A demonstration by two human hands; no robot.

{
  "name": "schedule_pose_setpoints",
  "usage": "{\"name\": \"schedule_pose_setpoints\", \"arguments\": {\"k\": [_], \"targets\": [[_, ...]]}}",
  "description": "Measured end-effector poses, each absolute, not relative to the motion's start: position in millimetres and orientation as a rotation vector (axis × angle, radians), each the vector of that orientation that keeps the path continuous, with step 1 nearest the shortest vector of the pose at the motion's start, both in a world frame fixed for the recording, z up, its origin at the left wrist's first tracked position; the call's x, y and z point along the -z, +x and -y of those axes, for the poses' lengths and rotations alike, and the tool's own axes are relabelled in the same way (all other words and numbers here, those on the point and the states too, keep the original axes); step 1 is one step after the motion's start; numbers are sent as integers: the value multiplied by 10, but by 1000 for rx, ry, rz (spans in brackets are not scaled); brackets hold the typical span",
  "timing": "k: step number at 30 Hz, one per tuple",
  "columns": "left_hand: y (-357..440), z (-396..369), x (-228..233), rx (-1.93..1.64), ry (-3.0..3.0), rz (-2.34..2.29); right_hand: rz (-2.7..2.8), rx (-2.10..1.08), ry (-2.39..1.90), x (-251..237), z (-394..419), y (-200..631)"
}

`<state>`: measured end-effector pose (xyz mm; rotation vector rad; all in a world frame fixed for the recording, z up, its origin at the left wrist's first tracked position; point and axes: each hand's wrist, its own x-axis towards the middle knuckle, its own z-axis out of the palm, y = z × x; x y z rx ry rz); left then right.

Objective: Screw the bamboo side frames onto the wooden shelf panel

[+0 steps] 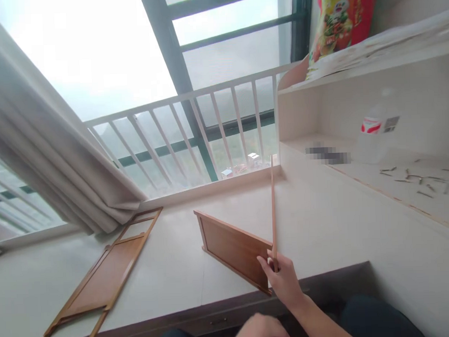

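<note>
We see the right hand [283, 279] near the tabletop's [322, 224] front edge, its fingers [267, 268] pinched around the lower end of one thin wooden strip [273, 206], held upright against the end of one wooden panel [234, 249] standing on its long edge. The left hand [261, 330] shows only partly at the bottom; we cannot tell how its fingers are set. One wooden frame [103, 278] lies flat toward the left front corner. Several screws [416, 179] lie scattered on the shelf [395, 197], too small to count.
</note>
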<state>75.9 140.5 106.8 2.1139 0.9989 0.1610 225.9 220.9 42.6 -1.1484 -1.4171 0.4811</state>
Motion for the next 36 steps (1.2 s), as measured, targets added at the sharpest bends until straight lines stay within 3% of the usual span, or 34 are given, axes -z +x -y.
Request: {"name": "schedule_pose_setpoints", "arguments": {"k": [5,9,16,23,36], "targets": [[336,-1941,-2068,-707,2571,-1536,1335,-547,-1137,-406,-2145,2285],[497,-2390,-2438,-407,2873,-1560,1336,-543,-1140,-428,-2120,2268],[871,-2789,-2152,168,2864,-1264,1340,-500,-1177,-450,-2066,2334],[927,-2812,-1939,-57,2990,-1154,1346,-362,-1244,-345,-2097,2514],[1126,-2873,-1932,-214,2881,-1302,1346,-455,-1193,-269,-2186,2696]]}}
